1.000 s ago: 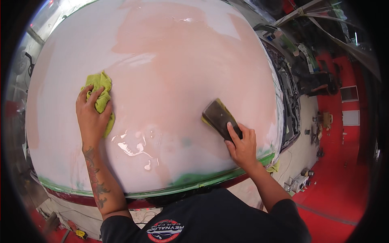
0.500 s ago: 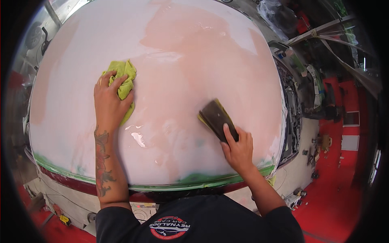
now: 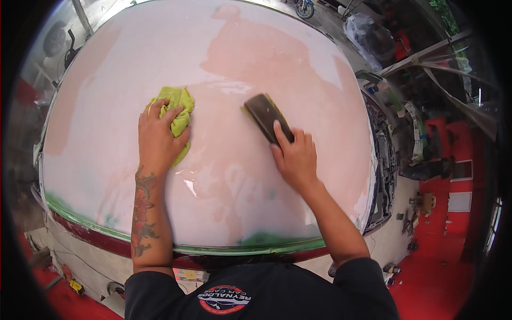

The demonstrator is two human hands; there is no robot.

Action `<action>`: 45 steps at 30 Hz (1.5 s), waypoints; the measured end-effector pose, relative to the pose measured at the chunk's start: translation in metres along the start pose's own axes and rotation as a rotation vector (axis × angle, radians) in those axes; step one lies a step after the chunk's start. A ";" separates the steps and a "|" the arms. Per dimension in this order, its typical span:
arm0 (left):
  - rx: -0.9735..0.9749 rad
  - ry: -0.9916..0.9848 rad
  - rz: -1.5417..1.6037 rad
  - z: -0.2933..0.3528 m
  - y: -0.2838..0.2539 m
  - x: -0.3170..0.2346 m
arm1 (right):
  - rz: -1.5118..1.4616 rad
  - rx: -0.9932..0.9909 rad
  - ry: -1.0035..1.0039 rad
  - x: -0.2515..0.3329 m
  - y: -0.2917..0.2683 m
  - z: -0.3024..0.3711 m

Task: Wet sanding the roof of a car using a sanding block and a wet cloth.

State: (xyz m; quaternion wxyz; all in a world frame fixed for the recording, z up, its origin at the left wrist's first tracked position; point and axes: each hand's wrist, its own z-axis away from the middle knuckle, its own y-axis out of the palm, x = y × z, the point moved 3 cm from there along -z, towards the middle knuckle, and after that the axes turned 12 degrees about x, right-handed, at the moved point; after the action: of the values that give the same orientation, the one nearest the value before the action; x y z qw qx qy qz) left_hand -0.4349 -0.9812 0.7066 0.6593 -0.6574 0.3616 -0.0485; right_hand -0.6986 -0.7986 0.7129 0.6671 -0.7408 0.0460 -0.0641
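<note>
A broad, curved car body panel point(image 3: 122, 176) lies before me, wet and patched in pinkish white with green along its near edge. My left hand point(image 3: 159, 134) is closed on a crumpled yellow-green cloth point(image 3: 183, 106), pressing it to the panel left of the middle. Right of the middle, my right hand point(image 3: 298, 160) grips the near end of a dark sanding block point(image 3: 263, 113). A thin yellowish edge of what looks like sandpaper shows along the block's sides. The block's underside is hidden against the panel.
Dark machinery point(image 3: 383, 154) borders the panel on the right, with a red floor area point(image 3: 434, 218) beyond. A plastic-wrapped bundle point(image 3: 368, 34) and a motorcycle wheel point(image 3: 305, 9) stand at the back. A small yellow object point(image 3: 77, 287) lies at lower left.
My right hand and the sanding block have moved away from me and to the left across the panel. The view has shifted slightly; the left hand still holds the cloth.
</note>
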 end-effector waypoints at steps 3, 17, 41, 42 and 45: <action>0.013 -0.017 0.045 0.002 -0.010 -0.002 | -0.041 0.078 -0.022 0.024 -0.018 0.101; -0.008 0.001 0.027 0.000 0.003 -0.002 | 0.065 0.046 0.006 -0.007 0.007 -0.074; -0.013 -0.031 0.040 0.005 -0.011 -0.010 | 0.081 0.085 -0.059 0.015 -0.009 0.038; -0.011 -0.019 0.026 0.003 -0.009 -0.012 | 0.105 0.084 -0.065 0.012 -0.011 0.029; -0.024 -0.007 0.026 0.000 -0.009 -0.013 | 0.157 -0.027 -0.101 0.002 -0.004 -0.057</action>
State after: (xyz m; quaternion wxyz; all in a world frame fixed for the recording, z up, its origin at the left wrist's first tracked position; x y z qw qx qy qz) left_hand -0.4407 -0.9749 0.7203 0.6532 -0.6607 0.3683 -0.0335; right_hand -0.7058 -0.8545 0.7228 0.6615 -0.7461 0.0710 0.0263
